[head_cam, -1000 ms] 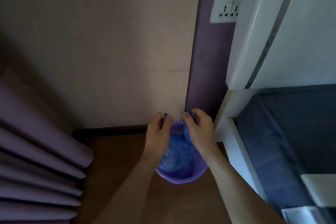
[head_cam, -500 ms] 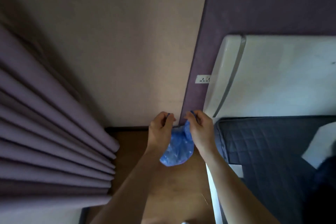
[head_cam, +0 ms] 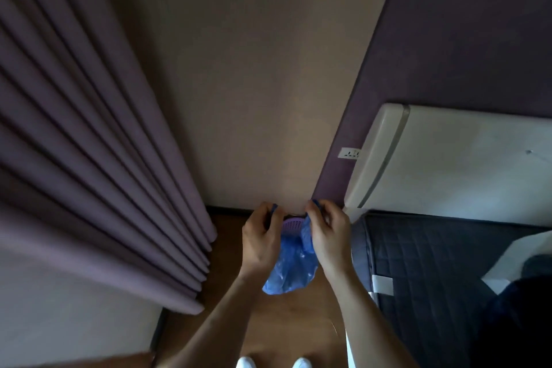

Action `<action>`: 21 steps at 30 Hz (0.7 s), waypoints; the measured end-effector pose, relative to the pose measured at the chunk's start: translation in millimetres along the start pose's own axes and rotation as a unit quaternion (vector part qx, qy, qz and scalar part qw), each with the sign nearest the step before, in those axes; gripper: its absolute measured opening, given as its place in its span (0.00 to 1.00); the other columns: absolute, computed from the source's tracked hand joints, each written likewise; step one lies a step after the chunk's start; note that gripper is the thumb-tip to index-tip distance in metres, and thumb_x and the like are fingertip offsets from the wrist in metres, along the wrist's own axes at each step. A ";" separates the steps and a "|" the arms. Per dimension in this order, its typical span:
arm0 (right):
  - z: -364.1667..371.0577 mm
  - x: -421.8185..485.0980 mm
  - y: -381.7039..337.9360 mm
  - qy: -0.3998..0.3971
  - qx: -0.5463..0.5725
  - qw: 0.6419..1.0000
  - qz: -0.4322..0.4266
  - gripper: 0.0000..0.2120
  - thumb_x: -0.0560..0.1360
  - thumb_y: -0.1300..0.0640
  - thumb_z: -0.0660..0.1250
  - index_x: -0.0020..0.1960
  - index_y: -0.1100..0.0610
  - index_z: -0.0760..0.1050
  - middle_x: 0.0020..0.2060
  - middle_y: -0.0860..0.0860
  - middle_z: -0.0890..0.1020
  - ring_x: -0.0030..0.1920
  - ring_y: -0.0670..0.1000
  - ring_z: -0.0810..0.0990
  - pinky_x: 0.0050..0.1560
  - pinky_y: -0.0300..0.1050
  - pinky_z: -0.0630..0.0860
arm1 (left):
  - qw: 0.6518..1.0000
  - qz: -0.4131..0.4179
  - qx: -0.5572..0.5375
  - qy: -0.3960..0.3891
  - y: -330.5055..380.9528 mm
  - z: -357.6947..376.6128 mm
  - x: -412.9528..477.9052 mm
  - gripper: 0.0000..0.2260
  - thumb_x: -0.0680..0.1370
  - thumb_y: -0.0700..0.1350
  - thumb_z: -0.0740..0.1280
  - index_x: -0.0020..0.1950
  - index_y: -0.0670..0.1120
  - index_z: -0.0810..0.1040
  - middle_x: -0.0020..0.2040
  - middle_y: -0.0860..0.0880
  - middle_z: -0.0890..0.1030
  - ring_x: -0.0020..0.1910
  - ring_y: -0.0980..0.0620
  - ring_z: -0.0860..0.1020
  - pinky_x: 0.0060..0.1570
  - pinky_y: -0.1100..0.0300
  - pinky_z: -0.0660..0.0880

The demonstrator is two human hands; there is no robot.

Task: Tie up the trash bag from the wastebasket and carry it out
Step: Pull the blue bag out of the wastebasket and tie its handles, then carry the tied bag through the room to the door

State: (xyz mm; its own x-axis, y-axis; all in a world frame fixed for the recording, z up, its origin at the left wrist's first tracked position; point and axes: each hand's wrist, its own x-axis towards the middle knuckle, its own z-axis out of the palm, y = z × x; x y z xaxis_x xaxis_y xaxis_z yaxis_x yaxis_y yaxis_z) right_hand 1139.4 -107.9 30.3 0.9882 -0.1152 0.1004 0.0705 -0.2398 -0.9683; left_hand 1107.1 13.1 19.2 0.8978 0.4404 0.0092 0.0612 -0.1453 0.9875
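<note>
A blue plastic trash bag (head_cam: 291,270) hangs in the air between my two hands, above the wooden floor. My left hand (head_cam: 259,240) pinches one top corner of the bag. My right hand (head_cam: 328,234) pinches the other top corner, with bunched plastic below its fingers. Behind the bag, only a small piece of the purple wastebasket (head_cam: 291,225) rim with its perforated wall shows between my hands; the rest is hidden.
Purple pleated curtains (head_cam: 89,143) hang at the left. A bed with a white headboard (head_cam: 448,158) and dark quilted cover (head_cam: 433,263) stands at the right. A wall socket (head_cam: 349,153) sits beside the headboard. White shoe tips (head_cam: 246,363) show at the bottom edge.
The bag has been lifted out of the wastebasket and now hangs free between my hands. The view has risen and pulled back, showing more curtain, wall and bed.
</note>
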 end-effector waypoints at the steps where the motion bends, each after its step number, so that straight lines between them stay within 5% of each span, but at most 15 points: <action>1: 5.2 -5.1 -2.2 -0.004 -0.001 1.000 0.001 0.15 0.77 0.59 0.68 0.32 0.57 0.72 0.25 0.50 0.76 0.28 0.45 0.74 0.33 0.47 0.72 | 1.000 0.001 0.004 0.005 -2.6 -8.3 -3.1 0.12 0.80 0.41 0.65 0.37 0.41 0.71 0.31 0.50 0.71 0.31 0.55 0.69 0.35 0.57 0.68; 5: 30.6 -18.3 -9.7 -0.027 0.005 1.000 -0.011 0.13 0.75 0.49 0.66 0.34 0.53 0.74 0.28 0.49 0.78 0.31 0.48 0.76 0.36 0.50 0.74 | 0.999 0.014 0.014 0.035 -12.0 -41.6 -10.9 0.11 0.80 0.42 0.65 0.39 0.40 0.73 0.33 0.41 0.74 0.32 0.47 0.71 0.34 0.55 0.69; 9: 60.2 -28.4 -17.3 -0.113 0.006 0.993 -0.034 0.14 0.79 0.57 0.66 0.36 0.48 0.73 0.28 0.41 0.78 0.32 0.44 0.76 0.37 0.42 0.73 | 0.996 -0.001 0.013 0.086 -18.1 -72.5 -18.8 0.12 0.81 0.42 0.64 0.38 0.40 0.72 0.31 0.42 0.71 0.30 0.52 0.68 0.31 0.57 0.67; 13: 96.1 -35.6 -23.3 -0.187 0.019 0.981 -0.044 0.13 0.79 0.58 0.66 0.37 0.50 0.74 0.29 0.44 0.78 0.32 0.44 0.75 0.37 0.42 0.74 | 0.989 -0.004 0.019 0.147 -22.3 -102.6 -25.0 0.11 0.81 0.42 0.64 0.39 0.41 0.74 0.32 0.42 0.75 0.32 0.45 0.73 0.34 0.52 0.71; 17: 133.0 -39.2 -27.0 -0.276 0.025 0.959 -0.062 0.13 0.79 0.59 0.67 0.36 0.52 0.74 0.28 0.45 0.76 0.31 0.45 0.74 0.35 0.45 0.73 | 0.971 -0.018 0.034 0.238 -23.6 -127.3 -27.2 0.15 0.81 0.40 0.64 0.34 0.51 0.70 0.28 0.55 0.70 0.29 0.57 0.68 0.32 0.61 0.67; 21: 162.1 -47.0 -33.3 -0.381 0.035 0.918 -0.104 0.12 0.79 0.56 0.66 0.36 0.53 0.75 0.29 0.47 0.78 0.32 0.46 0.76 0.35 0.44 0.73 | 0.933 -0.034 0.047 0.355 -30.3 -144.5 -40.4 0.15 0.80 0.42 0.64 0.34 0.51 0.67 0.28 0.55 0.69 0.29 0.57 0.67 0.33 0.56 0.67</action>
State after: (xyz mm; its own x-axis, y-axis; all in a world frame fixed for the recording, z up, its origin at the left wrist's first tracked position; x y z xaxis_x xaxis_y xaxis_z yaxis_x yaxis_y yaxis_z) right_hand 1112.6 61.8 20.6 0.7584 0.6405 0.1205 0.2501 -0.1152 -0.9614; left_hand 1006.0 127.7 11.7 0.3764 0.9228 0.0824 0.1759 -0.1585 0.9716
